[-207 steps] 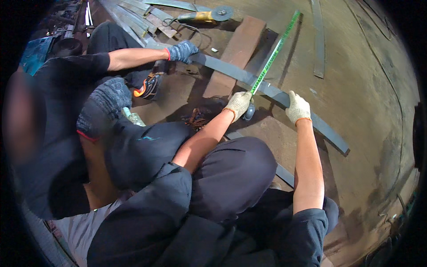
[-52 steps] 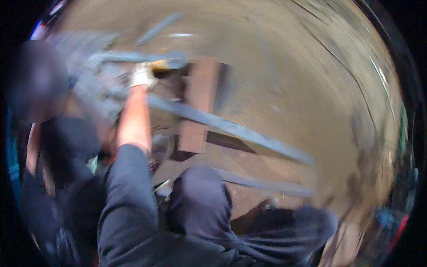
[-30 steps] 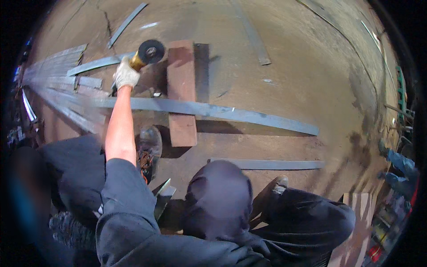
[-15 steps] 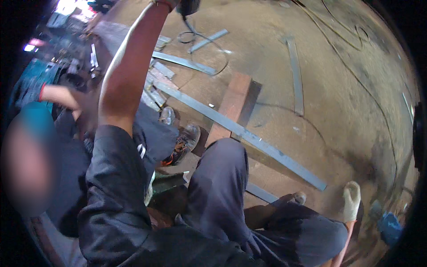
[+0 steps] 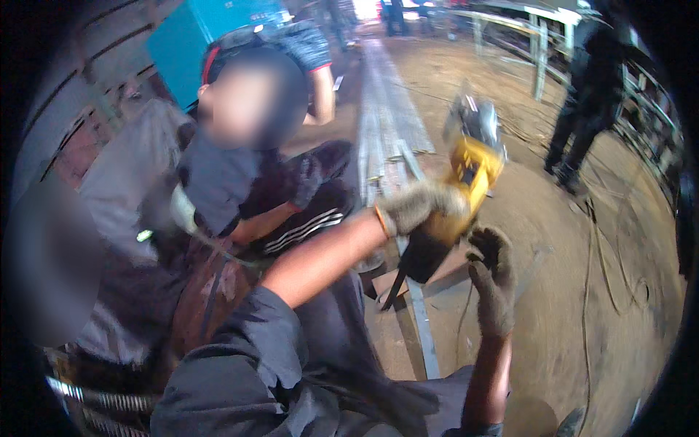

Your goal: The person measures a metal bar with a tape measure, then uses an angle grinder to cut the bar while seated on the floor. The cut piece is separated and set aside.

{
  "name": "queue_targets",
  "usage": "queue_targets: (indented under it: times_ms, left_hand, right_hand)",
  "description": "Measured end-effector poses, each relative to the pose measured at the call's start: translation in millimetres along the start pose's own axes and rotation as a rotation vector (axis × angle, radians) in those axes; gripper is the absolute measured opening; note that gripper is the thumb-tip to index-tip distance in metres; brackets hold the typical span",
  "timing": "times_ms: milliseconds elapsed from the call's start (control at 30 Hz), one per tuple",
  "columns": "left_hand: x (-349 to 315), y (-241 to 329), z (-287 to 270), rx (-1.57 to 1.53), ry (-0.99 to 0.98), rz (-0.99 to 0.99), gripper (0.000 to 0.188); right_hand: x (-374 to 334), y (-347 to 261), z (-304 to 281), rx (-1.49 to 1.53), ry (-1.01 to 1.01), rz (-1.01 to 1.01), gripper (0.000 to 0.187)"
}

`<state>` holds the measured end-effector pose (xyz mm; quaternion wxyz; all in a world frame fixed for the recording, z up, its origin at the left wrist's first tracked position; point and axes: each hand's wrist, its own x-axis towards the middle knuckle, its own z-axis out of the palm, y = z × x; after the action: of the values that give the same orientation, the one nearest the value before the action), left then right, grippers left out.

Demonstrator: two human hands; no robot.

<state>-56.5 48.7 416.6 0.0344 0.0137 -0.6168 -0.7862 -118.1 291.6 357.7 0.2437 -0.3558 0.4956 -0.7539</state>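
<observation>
My left hand [image 5: 422, 207], in a greyish work glove, grips a yellow and black angle grinder [image 5: 477, 164]. The grinder is raised in front of me, its guard end pointing away and its dark rear end low; motion blurs it. My right hand [image 5: 496, 280], also gloved, is raised just right of the grinder's rear, its fingers apart and partly curled, holding nothing. Under the grinder, a flat steel bar [image 5: 420, 320] runs across a block near my legs.
A person [image 5: 240, 167] in dark clothes sits close on my left. Long metal bars [image 5: 382, 102] lie in a bundle ahead. A teal cabinet [image 5: 196, 44] stands behind that person. Cables [image 5: 588, 284] trail over the floor on the right, where another person [image 5: 586, 95] stands.
My view has swung up and left. My left hand has come back from far ahead with the grinder. My right hand has risen from beside my knee to near the tool.
</observation>
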Motion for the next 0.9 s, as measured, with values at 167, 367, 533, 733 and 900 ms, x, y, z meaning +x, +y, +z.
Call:
queue_targets:
  times_ms: [167, 367, 533, 733, 900]
  left_hand:
    - [-84.0, -121.4, 27.0, -0.223, 0.131, -0.333, 0.075]
    - [-121.6, -163.2, 28.2, -0.275, 0.077, -0.342, 0.079]
    - [-130.7, -224.5, 12.3, -0.368, 0.21, -0.53, 0.076]
    - [-109.4, -250.9, -16.1, -0.132, 0.078, -0.482, 0.064]
    - [-97.7, -254.3, -36.4, -0.065, -0.039, -0.476, 0.059]
  right_hand:
    - [-25.1, 76.0, 27.7, 0.262, -0.044, 0.208, 0.056]
    - [-58.9, 137.0, 32.9, 0.666, 0.169, 0.49, 0.044]
    - [-59.4, 160.3, 23.8, 0.677, 0.315, 0.554, 0.047]
    - [-58.7, 205.4, 29.9, 0.512, 0.356, 0.489, 0.044]
    - [-51.4, 221.0, 49.9, 0.488, 0.624, 0.449, 0.049]
